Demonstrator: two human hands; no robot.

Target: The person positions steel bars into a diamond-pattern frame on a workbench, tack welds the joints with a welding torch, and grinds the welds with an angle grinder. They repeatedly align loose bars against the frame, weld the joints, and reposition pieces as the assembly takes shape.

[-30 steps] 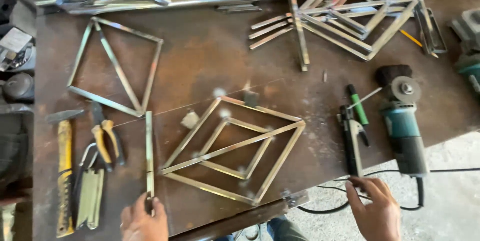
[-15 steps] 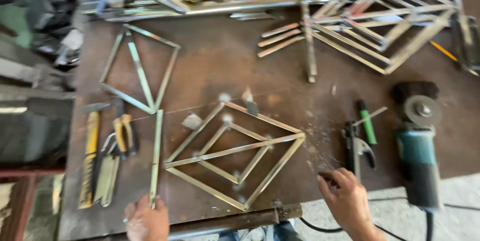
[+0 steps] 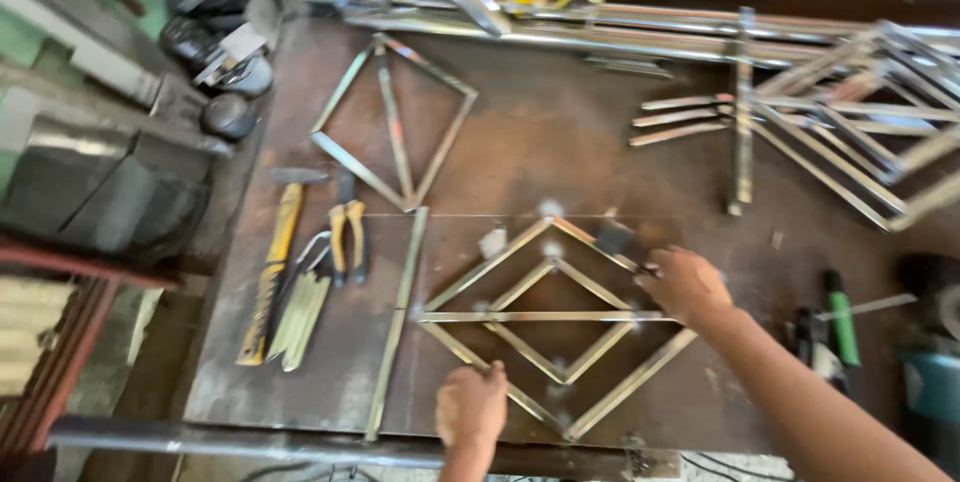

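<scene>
A diamond-shaped frame (image 3: 520, 317) of thin metal bars, with a smaller diamond inside and a bar across the middle, lies on the rusty steel table (image 3: 560, 142). My left hand (image 3: 472, 407) rests on its lower left edge, fingers curled over the bar. My right hand (image 3: 685, 284) grips its right corner, where the cross bar meets the outer bars. Left of the frame lies a loose metal strip (image 3: 398, 317).
A second diamond frame (image 3: 393, 122) lies at the back left. A yellow-handled hammer (image 3: 270, 272), pliers (image 3: 347, 232) and a file lie at the left. Stacked frames (image 3: 850, 112) sit at the back right. A green-handled tool (image 3: 840, 317) and a grinder (image 3: 935, 372) are at the right edge.
My right hand moved left from the tools at the table's right to the frame's right corner. My left hand left the loose strip and went to the frame's lower edge. The view shifted left.
</scene>
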